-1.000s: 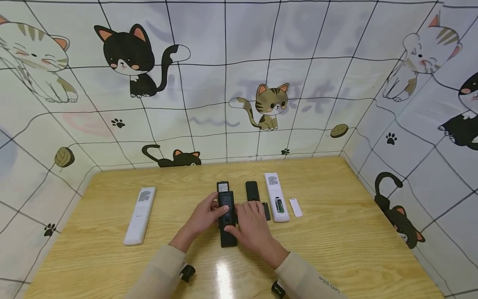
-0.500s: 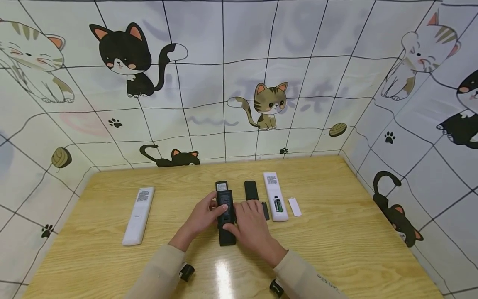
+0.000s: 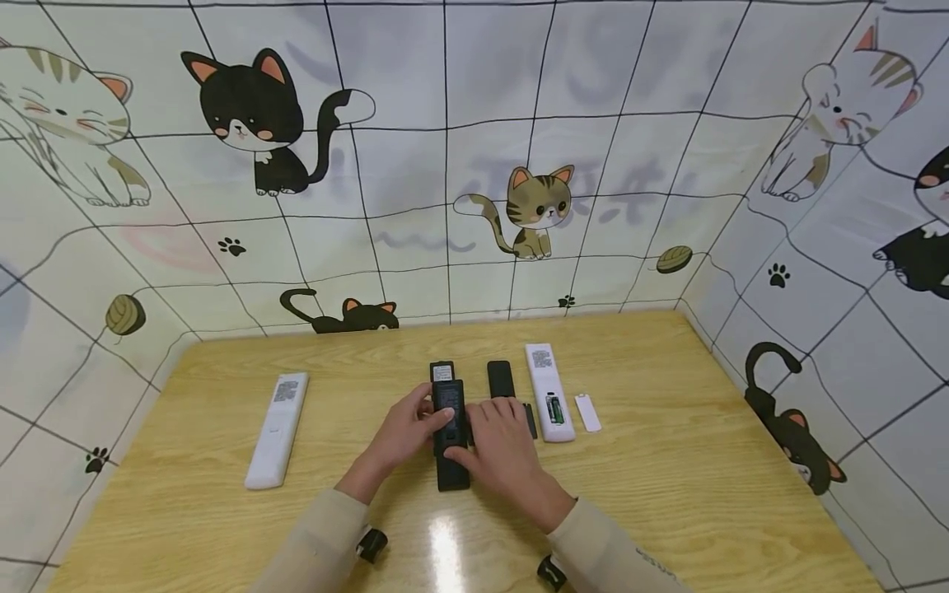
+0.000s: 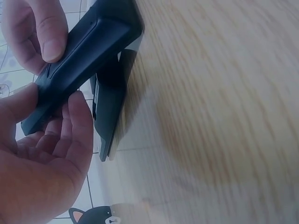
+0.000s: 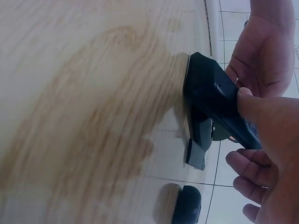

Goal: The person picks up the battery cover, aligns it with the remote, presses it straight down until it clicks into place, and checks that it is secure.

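A black remote control (image 3: 449, 436) is held back side up and tilted, its near end against the table. My left hand (image 3: 404, 424) grips its left side, thumb on the back and fingers curled underneath, as the left wrist view shows. My right hand (image 3: 506, 449) holds it from the right, thumb (image 5: 247, 100) pressing on its back near the lower end. Beneath and beyond it lies a second black remote (image 3: 442, 373), also visible in the left wrist view as a dark remote (image 4: 110, 105) on the table. Whether the held remote's battery cover is on cannot be seen clearly.
Right of the hands lie a black remote (image 3: 501, 377), a small black cover (image 3: 530, 420), a white remote (image 3: 544, 379) with batteries in its uncovered compartment, and a white battery cover (image 3: 588, 413). Another white remote (image 3: 277, 432) lies at left. Cat-patterned cloth walls surround the table (image 3: 667, 486).
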Demonstrator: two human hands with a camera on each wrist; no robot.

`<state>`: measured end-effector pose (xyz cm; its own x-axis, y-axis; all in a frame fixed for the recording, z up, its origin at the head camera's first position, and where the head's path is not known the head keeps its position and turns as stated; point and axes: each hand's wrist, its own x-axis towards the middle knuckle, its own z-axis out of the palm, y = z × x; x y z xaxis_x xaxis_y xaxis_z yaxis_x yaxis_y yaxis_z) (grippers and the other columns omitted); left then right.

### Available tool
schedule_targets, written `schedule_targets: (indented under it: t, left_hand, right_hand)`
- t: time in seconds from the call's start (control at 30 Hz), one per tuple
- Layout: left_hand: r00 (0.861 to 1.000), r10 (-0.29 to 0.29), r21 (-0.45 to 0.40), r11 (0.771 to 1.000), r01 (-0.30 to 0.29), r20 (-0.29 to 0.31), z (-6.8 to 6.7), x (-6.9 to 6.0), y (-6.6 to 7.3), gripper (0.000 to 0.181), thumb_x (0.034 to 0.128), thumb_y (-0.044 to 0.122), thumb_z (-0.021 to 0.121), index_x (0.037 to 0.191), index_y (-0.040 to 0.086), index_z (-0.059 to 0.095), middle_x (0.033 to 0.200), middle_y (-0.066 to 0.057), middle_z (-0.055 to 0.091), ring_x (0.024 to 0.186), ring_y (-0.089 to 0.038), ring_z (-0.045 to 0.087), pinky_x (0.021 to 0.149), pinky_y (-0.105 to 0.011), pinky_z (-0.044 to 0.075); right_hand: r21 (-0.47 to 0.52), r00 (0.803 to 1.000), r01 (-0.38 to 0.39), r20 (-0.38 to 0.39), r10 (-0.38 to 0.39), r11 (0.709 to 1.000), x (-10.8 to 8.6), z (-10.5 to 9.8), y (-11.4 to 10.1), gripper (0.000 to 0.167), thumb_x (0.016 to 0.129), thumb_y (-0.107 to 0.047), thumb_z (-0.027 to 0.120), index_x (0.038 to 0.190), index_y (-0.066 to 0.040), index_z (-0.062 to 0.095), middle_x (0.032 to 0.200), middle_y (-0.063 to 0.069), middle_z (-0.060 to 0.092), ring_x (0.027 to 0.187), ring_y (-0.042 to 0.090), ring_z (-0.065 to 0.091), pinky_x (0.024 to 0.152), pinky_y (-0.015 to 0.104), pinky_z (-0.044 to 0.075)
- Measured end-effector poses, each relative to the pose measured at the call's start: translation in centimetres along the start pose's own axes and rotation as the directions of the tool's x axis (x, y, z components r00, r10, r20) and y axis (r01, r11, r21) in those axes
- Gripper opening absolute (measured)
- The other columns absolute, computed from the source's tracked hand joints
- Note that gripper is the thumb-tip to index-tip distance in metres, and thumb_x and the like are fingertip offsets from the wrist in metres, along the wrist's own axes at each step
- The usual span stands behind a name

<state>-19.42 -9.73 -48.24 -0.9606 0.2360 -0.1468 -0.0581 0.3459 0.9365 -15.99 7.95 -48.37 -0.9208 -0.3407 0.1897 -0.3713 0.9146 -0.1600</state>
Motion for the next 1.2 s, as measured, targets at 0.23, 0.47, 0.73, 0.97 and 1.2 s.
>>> schedule_targets:
  t: [0.23, 0.47, 0.73, 0.97, 1.2]
  left_hand:
    - [1.0, 0.005, -0.013, 1.0, -0.005, 0.002, 0.0, -0.2, 0.3, 0.04, 0.0966, 0.022, 0.061, 0.135, 0.019, 0.052, 0.101, -0.012, 0.068, 0.081, -0.018, 0.062, 0.072, -0.042, 0.057]
    - [1.0, 0.026, -0.033, 0.999, -0.026, -0.017, -0.5, -0.3, 0.4, 0.043, 0.0982, 0.022, 0.059, 0.14, 0.017, 0.049, 0.106, -0.013, 0.069, 0.082, -0.018, 0.064, 0.068, -0.037, 0.058]
    - [0.995, 0.031, -0.002, 1.0, -0.031, -0.094, -2.2, -0.3, 0.8, 0.042, 0.098, 0.026, 0.059, 0.138, 0.014, 0.051, 0.107, -0.012, 0.07, 0.085, -0.017, 0.063, 0.071, -0.037, 0.057]
    - [0.991, 0.007, 0.019, 1.0, -0.005, -0.131, -4.7, -0.1, 0.5, 0.054, 0.0992, 0.031, 0.057, 0.146, 0.01, 0.04, 0.117, -0.018, 0.068, 0.09, -0.018, 0.066, 0.075, -0.036, 0.057]
    - [0.985, -0.055, 0.053, 0.996, 0.064, -0.161, -8.0, -0.1, 0.1, 0.057, 0.1021, 0.031, 0.051, 0.149, 0.003, 0.035, 0.129, -0.025, 0.059, 0.105, -0.027, 0.064, 0.078, -0.034, 0.056]
  right_hand:
    - [0.004, 1.0, 0.0, -0.006, 0.0, 1.0, 0.1, -0.3, -0.1, 0.067, 0.083, -0.064, 0.064, 0.125, -0.012, 0.059, 0.113, 0.005, 0.065, 0.109, 0.024, 0.05, 0.103, 0.045, 0.033]
    - [0.009, 0.998, 0.031, -0.046, -0.031, 0.999, -0.1, -0.6, -0.3, 0.066, 0.086, -0.063, 0.061, 0.128, -0.012, 0.059, 0.115, 0.004, 0.066, 0.108, 0.022, 0.05, 0.104, 0.044, 0.033]
    - [0.013, 0.997, 0.051, -0.057, -0.05, 0.999, 0.0, -1.3, 0.1, 0.064, 0.089, -0.063, 0.057, 0.131, -0.015, 0.058, 0.12, 0.002, 0.064, 0.113, 0.022, 0.05, 0.106, 0.044, 0.033]
    - [0.003, 0.996, 0.055, -0.069, -0.054, 0.999, 0.0, -1.5, 0.8, 0.059, 0.086, -0.061, 0.063, 0.129, -0.02, 0.058, 0.119, 0.0, 0.063, 0.114, 0.022, 0.05, 0.105, 0.046, 0.033]
    - [-0.041, 0.995, 0.066, -0.077, -0.069, 0.997, -0.1, -1.3, 1.5, 0.057, 0.085, -0.059, 0.065, 0.128, -0.021, 0.059, 0.118, -0.001, 0.063, 0.116, 0.023, 0.051, 0.105, 0.046, 0.033]
